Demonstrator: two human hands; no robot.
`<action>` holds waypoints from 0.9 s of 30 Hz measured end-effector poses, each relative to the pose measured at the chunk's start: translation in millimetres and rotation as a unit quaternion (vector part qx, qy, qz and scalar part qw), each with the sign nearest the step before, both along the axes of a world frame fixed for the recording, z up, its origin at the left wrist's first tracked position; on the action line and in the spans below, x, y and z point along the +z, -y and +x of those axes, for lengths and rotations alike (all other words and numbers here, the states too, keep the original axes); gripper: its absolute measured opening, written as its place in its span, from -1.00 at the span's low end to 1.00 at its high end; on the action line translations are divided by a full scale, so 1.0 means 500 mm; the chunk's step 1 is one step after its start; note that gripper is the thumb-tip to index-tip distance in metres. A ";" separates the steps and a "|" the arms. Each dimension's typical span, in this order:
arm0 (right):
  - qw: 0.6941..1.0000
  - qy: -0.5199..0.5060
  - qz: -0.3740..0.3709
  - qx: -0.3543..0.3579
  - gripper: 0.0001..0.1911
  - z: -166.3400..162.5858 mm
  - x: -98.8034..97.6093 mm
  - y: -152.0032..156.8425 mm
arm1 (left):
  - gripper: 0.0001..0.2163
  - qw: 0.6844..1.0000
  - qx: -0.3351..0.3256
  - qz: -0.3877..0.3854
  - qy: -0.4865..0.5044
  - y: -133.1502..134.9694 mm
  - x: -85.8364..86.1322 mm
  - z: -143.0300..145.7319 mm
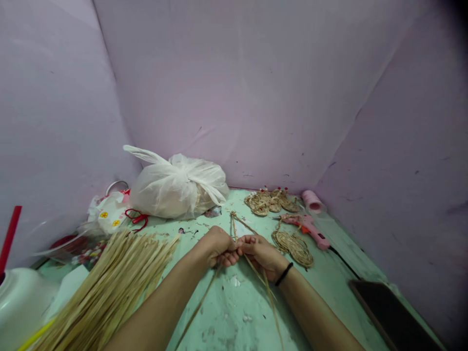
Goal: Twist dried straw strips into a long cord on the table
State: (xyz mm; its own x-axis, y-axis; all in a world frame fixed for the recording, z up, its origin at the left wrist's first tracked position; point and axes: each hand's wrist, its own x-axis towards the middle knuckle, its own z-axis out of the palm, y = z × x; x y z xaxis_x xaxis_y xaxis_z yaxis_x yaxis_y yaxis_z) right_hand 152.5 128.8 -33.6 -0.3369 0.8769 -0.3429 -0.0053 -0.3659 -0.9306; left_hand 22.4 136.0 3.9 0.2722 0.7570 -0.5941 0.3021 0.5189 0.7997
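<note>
Head view: your left hand (219, 246) and right hand (262, 252) are pinching a thin, tan, twisted straw cord (244, 224) over the green table (228, 319), loose strands (271, 298) trailing toward you; a knotted white plastic bag (163, 190) is holding indistinct contents.

The left wall (54, 107) is lit more brightly than the right wall (409, 165), and fine detail is slightly blurred.
</note>
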 end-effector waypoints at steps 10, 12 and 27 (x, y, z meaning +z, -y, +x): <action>0.956 0.245 0.160 0.003 -0.97 0.011 0.013 -0.009 | -0.86 0.988 0.011 0.133 -0.080 0.003 -0.019 -0.003; 0.927 0.335 0.170 -0.012 -0.92 0.014 0.019 -0.006 | -0.83 0.985 0.014 0.142 -0.093 0.005 -0.020 0.000; 0.905 0.370 0.194 0.079 -0.87 -0.007 0.066 0.034 | -0.89 0.997 0.014 0.069 0.015 -0.007 -0.035 -0.018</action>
